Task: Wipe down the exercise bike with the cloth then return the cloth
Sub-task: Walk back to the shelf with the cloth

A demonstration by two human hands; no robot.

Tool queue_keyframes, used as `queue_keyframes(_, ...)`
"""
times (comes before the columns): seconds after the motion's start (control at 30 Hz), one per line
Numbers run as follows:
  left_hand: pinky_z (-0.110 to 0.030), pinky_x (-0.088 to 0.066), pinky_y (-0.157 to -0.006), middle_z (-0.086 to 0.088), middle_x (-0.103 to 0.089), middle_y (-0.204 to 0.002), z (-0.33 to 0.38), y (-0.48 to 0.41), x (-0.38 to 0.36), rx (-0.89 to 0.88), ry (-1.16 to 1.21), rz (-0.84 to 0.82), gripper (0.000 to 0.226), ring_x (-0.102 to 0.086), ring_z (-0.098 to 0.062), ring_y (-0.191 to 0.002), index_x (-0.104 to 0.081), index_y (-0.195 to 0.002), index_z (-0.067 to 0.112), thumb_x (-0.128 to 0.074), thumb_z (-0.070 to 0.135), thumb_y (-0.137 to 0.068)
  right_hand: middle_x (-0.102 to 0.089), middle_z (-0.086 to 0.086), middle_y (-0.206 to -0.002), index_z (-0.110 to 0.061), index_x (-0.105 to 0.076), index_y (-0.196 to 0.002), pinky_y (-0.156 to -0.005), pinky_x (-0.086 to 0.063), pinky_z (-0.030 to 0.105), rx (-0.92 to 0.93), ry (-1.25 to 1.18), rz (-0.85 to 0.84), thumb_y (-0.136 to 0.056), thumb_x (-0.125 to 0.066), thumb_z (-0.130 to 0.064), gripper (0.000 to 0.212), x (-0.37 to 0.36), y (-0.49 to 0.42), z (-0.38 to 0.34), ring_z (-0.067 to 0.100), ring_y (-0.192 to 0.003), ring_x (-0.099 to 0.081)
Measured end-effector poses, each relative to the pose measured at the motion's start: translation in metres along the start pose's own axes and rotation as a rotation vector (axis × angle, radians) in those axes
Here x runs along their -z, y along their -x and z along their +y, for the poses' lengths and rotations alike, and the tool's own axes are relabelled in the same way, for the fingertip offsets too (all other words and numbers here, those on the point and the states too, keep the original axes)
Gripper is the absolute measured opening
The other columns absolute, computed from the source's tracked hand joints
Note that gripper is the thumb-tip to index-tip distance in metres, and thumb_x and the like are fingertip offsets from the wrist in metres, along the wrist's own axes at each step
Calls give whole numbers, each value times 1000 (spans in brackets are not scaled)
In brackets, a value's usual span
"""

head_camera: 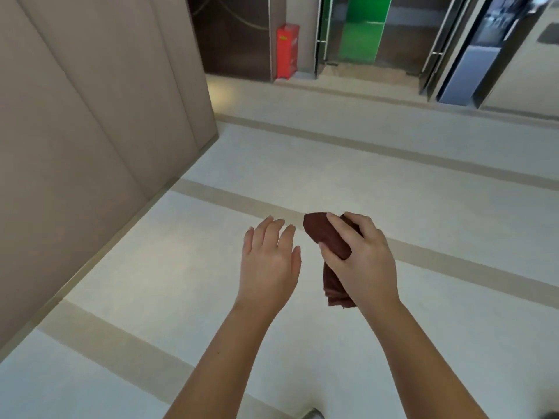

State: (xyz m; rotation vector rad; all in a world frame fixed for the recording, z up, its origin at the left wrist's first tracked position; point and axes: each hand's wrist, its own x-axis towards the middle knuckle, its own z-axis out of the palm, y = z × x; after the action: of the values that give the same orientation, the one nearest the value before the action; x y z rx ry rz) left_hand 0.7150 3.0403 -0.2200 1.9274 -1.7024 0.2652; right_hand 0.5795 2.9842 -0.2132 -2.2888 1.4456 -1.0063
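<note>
Head view. The right hand (361,261), at centre frame, was closed around a folded dark-red cloth (328,237), whose ends protruded above and below the fist. The left hand (269,261), just beside it, was open with fingers spread, holding nothing and apart from the cloth. Both were raised over a pale floor (181,267) with tan stripes; no exercise bike was visible. Judged step: carrying the cloth, whether toward the bike or back to storage cannot be told. The next move called for walking onward.
</note>
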Motion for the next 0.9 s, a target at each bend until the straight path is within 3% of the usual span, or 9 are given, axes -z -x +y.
queue_keyframes(0.5, -56, -38, -95, -19, -63, -113, 115, -223, -156, -255, 163, -129, 31, -54, -37, -112, -63, -107, 0, -68, 9, -78, -58, 8, -121, -24, -59, -121, -78, -50, 38, -284, 133, 272, -77, -69, -29, 45, 53, -173, 190, 32, -101, -56)
queue_keyframes(0.67, -55, -33, -99, -19, -61, -116, 145, -331, -241, -311, 245, -166, 31, -50, -37, -116, -61, -110, 1, -66, 10, -81, -58, 9, -121, -24, -60, -120, -74, -49, 38, -380, 228, 368, -77, -69, -29, 43, 53, -267, 264, 33, -101, -56)
queue_keyframes(0.9, -55, -33, -99, -18, -60, -117, 179, -491, -322, -416, 321, -169, 32, -49, -37, -117, -60, -112, 1, -64, 11, -82, -59, 10, -119, -23, -60, -119, -72, -53, 41, -407, 301, 380, -77, -70, -29, 44, 51, -409, 338, 33, -97, -57)
